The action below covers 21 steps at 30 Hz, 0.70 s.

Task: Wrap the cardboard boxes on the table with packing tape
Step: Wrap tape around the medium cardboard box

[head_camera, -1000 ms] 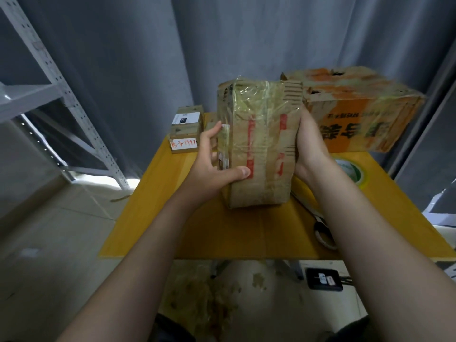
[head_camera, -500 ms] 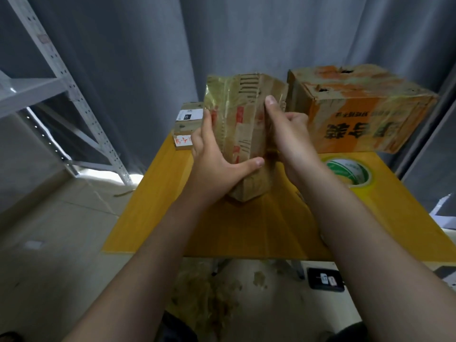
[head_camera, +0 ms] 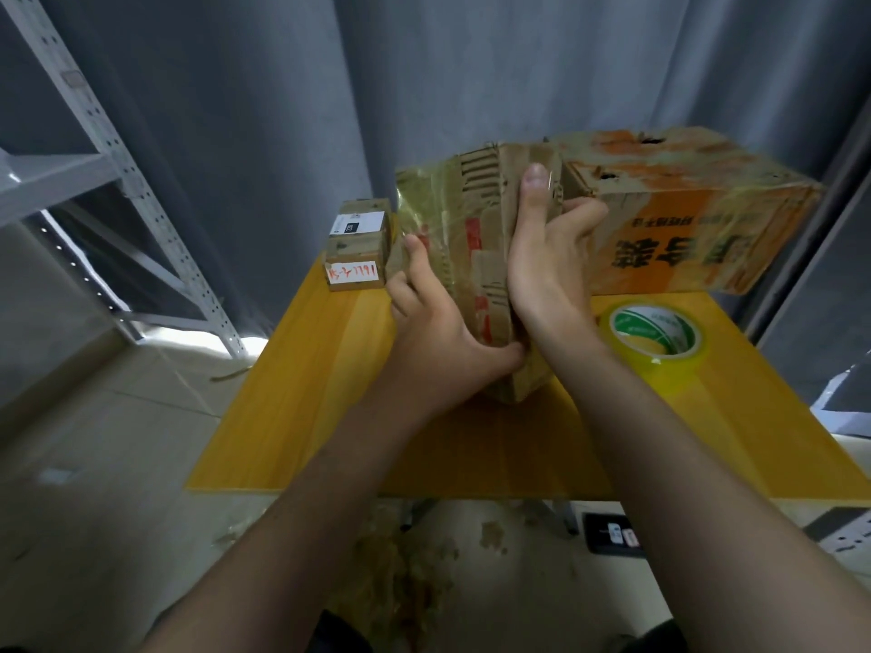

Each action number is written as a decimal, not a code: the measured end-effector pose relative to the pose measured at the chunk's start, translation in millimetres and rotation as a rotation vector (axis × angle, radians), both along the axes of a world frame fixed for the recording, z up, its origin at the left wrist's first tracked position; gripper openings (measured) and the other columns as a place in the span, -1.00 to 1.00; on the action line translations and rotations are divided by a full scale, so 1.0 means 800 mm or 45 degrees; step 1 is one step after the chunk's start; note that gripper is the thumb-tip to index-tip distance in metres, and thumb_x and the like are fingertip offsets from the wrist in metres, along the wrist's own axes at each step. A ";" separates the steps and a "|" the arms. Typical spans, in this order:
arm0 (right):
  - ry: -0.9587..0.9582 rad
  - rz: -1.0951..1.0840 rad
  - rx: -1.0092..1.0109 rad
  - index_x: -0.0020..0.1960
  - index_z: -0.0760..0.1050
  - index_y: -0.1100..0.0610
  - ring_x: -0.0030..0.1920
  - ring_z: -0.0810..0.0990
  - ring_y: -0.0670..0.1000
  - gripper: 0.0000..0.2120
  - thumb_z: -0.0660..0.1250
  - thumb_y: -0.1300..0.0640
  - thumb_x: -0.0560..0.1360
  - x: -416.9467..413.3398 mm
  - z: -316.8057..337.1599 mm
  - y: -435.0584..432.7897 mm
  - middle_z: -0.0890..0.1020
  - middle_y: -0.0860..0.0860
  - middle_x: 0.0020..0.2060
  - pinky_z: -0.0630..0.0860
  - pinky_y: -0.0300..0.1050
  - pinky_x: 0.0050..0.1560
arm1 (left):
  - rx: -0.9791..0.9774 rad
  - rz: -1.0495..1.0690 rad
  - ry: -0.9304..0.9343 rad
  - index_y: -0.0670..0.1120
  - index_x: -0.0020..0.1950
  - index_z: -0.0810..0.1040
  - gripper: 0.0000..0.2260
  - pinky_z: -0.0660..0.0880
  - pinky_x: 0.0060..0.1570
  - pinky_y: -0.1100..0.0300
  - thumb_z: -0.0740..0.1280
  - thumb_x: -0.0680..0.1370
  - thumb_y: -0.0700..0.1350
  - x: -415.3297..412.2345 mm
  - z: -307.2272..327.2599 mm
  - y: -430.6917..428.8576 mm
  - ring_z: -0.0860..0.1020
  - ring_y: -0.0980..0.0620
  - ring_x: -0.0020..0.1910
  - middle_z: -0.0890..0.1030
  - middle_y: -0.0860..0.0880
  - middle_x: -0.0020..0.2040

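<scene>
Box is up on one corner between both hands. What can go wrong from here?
1. The middle box is tilted on its lower corner, held only by the left hand and right hand; on slick tape it may slip or twist.
2. The small box and large orange box sit close either side; a swing could knock them.
3. The tape roll lies near the right forearm and might get nudged.

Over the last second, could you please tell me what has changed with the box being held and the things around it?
The middle box has been turned, standing on a corner instead of facing square. The right hand shifted from its side to its front, thumb up. The left hand kept its grip. The tape roll, small box and large box stayed put.
</scene>
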State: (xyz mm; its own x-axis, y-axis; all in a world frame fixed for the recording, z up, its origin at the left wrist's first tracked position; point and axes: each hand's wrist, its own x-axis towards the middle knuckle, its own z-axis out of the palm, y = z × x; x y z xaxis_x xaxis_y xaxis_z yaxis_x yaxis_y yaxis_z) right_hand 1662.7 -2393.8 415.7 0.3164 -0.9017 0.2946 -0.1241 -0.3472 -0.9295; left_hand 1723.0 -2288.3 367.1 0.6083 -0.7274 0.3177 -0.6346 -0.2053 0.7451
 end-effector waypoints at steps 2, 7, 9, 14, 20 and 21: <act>-0.016 -0.067 -0.108 0.13 0.15 0.01 0.11 0.53 0.17 -0.38 -0.12 -0.52 0.48 -0.003 -0.005 -0.007 0.53 0.02 0.07 0.39 0.08 0.05 | -0.016 -0.052 0.047 0.14 0.59 -0.44 0.35 0.13 0.40 0.20 0.55 0.19 0.29 0.003 -0.001 0.003 0.05 0.20 0.47 -0.02 0.30 0.34; -0.070 -0.178 -0.278 0.00 0.29 0.05 -0.26 0.48 -0.15 -0.60 -0.01 -0.28 0.68 -0.019 -0.022 -0.035 0.48 -0.13 -0.26 0.20 -0.04 -0.23 | 0.055 -0.158 0.001 0.17 0.60 -0.41 0.36 0.05 0.40 0.30 0.52 0.14 0.38 0.018 0.004 0.012 0.02 0.43 0.24 -0.08 0.38 0.12; -0.158 -0.206 -0.289 -0.07 0.37 0.08 -0.31 0.45 -0.16 -0.63 0.04 -0.15 0.73 -0.022 -0.027 -0.043 0.46 -0.14 -0.32 0.23 -0.06 -0.23 | 0.068 -0.187 -0.001 0.20 0.60 -0.38 0.35 0.08 0.41 0.28 0.50 0.12 0.40 0.020 0.006 0.013 0.03 0.41 0.28 -0.09 0.39 0.17; -0.297 -0.269 -0.265 -0.17 0.51 0.07 -0.28 0.53 -0.10 -0.60 0.07 0.04 0.76 -0.023 -0.035 -0.053 0.47 0.04 -0.39 0.31 -0.04 -0.20 | 0.057 -0.237 0.027 0.18 0.61 -0.38 0.38 0.14 0.53 0.13 0.55 0.12 0.39 0.023 0.010 0.011 0.03 0.13 0.57 -0.07 0.22 0.48; -0.346 -0.169 -0.150 -0.20 0.39 -0.14 -0.25 0.48 -0.24 -0.63 0.04 -0.05 0.75 -0.023 -0.027 -0.045 0.51 -0.16 -0.32 0.36 -0.24 -0.15 | 0.024 -0.208 0.054 0.21 0.62 -0.34 0.33 0.15 0.48 0.18 0.54 0.14 0.34 0.019 0.012 0.011 0.03 0.23 0.50 -0.07 0.29 0.41; -0.358 -0.123 -0.092 -0.17 0.48 -0.10 -0.21 0.55 -0.18 -0.61 0.04 -0.10 0.74 -0.024 -0.024 -0.046 0.58 -0.14 -0.28 0.42 -0.23 -0.13 | 0.012 -0.203 0.108 0.18 0.64 -0.32 0.33 0.17 0.50 0.17 0.55 0.15 0.31 0.021 0.013 0.012 0.06 0.21 0.52 -0.04 0.24 0.48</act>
